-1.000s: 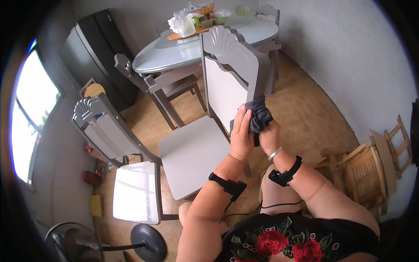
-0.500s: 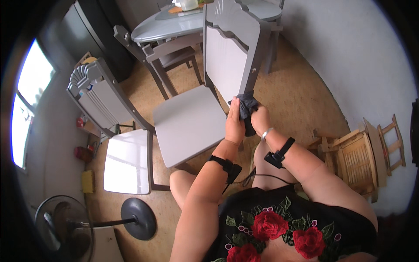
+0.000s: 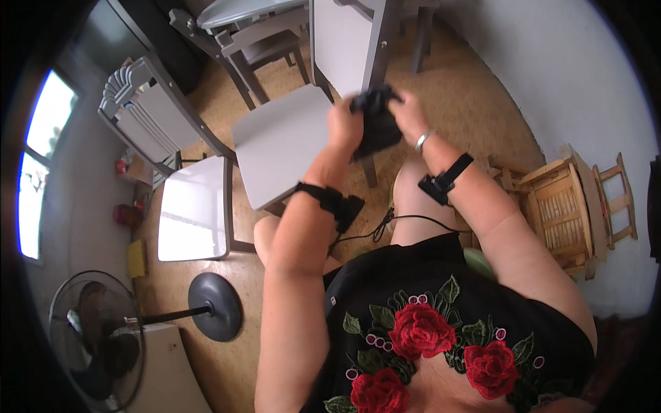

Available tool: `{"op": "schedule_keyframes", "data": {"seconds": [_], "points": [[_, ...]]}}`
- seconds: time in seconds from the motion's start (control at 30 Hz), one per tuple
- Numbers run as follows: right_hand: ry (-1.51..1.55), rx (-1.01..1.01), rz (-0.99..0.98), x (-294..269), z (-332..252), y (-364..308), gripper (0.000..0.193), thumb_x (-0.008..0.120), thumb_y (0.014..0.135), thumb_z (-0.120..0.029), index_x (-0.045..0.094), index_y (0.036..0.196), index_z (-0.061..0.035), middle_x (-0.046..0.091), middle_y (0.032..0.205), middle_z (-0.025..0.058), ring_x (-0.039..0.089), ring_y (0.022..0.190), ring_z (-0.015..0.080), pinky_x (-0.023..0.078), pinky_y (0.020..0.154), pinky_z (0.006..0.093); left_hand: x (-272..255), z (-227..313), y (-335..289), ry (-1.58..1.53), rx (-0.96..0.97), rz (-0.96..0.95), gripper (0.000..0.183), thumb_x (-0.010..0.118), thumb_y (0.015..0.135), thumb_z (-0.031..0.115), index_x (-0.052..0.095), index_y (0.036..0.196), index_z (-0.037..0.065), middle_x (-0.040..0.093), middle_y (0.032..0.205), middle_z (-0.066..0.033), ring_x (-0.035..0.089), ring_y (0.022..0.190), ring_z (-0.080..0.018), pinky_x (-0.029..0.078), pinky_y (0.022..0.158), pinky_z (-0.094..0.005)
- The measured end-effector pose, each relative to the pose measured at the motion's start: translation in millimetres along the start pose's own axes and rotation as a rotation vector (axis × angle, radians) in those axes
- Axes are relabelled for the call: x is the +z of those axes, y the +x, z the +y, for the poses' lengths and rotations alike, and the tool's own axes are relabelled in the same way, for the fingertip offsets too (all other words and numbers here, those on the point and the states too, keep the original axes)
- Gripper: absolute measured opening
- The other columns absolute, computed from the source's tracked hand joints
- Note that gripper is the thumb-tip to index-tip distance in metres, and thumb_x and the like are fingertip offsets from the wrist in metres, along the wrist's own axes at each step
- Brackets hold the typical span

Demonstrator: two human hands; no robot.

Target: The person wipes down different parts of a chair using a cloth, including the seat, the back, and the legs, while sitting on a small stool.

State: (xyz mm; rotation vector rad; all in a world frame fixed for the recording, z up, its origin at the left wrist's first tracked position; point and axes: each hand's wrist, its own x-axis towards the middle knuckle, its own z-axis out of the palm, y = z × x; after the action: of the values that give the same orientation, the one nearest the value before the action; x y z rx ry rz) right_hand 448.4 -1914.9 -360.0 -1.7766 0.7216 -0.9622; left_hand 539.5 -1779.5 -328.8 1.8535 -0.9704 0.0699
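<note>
A dark cloth (image 3: 379, 124) hangs stretched between my two hands, slightly blurred by motion. My left hand (image 3: 345, 125) is closed on its left edge, and my right hand (image 3: 410, 115) grips its upper right corner. Just beyond the cloth stands a grey wooden chair with a pale seat (image 3: 284, 141) and a tall back (image 3: 342, 45). The cloth covers part of that chair's back post; whether it touches the post I cannot tell.
A second grey chair (image 3: 195, 206) with a shiny seat stands left. Another chair (image 3: 265, 45) and an oval table (image 3: 237, 12) are at the back. A fan (image 3: 96, 337) lies lower left with its round base (image 3: 215, 307). Wooden folding chairs (image 3: 561, 206) lean by the right wall.
The cloth was bunched against the chair's back post; now it is spread out between both hands, which have moved apart. The view has shifted, showing less of the table.
</note>
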Motion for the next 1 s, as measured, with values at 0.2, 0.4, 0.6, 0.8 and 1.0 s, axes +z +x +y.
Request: {"op": "schedule_keyframes", "data": {"seconds": [0.2, 0.4, 0.6, 0.8, 1.0], "points": [[0.209, -0.515, 0.168, -36, -132, 57, 0.042, 0.058, 0.088, -0.003, 0.049, 0.129, 0.002, 0.062, 0.115, 0.0113, 0.058, 0.105, 0.0188, 0.046, 0.091, 0.03, -43, 103, 85, -0.332, 0.511, 0.135, 0.058, 0.061, 0.084, 0.006, 0.036, 0.134, -0.007, 0.061, 0.109, -0.0263, 0.06, 0.106, -0.0346, 0.046, 0.091, -0.0367], [0.129, -0.653, 0.288, -6, -120, 62, 0.046, 0.051, 0.09, -0.003, 0.043, 0.134, 0.0, 0.063, 0.114, 0.0133, 0.058, 0.103, 0.0214, 0.046, 0.089, 0.0299, -1, 95, 103, -0.119, 0.64, 0.134, 0.062, 0.052, 0.083, 0.0, 0.029, 0.14, -0.007, 0.034, 0.141, -0.0306, 0.032, 0.132, -0.045, 0.023, 0.113, -0.0408], [0.105, -0.437, 0.403, 27, -33, 46, 0.032, 0.054, 0.085, -0.004, 0.058, 0.117, -0.0008, 0.067, 0.103, 0.0155, 0.064, 0.093, 0.0234, 0.048, 0.083, 0.033, 18, 36, 71, 0.012, 0.614, -0.007, 0.068, 0.05, 0.078, -0.007, 0.027, 0.142, -0.005, 0.029, 0.145, -0.0307, 0.026, 0.136, -0.0448, 0.021, 0.114, -0.0411], [0.169, -0.058, 0.287, 68, 21, -23, 0.032, 0.056, 0.083, -0.007, 0.057, 0.115, -0.0065, 0.067, 0.1, 0.0192, 0.065, 0.094, 0.0329, 0.05, 0.081, 0.0375, 37, -48, 15, 0.003, 0.417, -0.125, 0.074, 0.056, 0.078, -0.006, 0.023, 0.144, -0.003, 0.024, 0.148, -0.0281, 0.023, 0.138, -0.0428, 0.024, 0.113, -0.0424], [0.199, 0.154, 0.16, 91, 81, -66, 0.033, 0.056, 0.081, 0.002, 0.061, 0.113, -0.0051, 0.068, 0.101, 0.0138, 0.064, 0.094, 0.025, 0.048, 0.083, 0.0335, 61, -108, -39, 0.031, 0.121, -0.229, 0.066, 0.052, 0.084, -0.002, 0.022, 0.144, -0.004, 0.021, 0.149, -0.0287, 0.023, 0.138, -0.0423, 0.024, 0.114, -0.0405]]}}
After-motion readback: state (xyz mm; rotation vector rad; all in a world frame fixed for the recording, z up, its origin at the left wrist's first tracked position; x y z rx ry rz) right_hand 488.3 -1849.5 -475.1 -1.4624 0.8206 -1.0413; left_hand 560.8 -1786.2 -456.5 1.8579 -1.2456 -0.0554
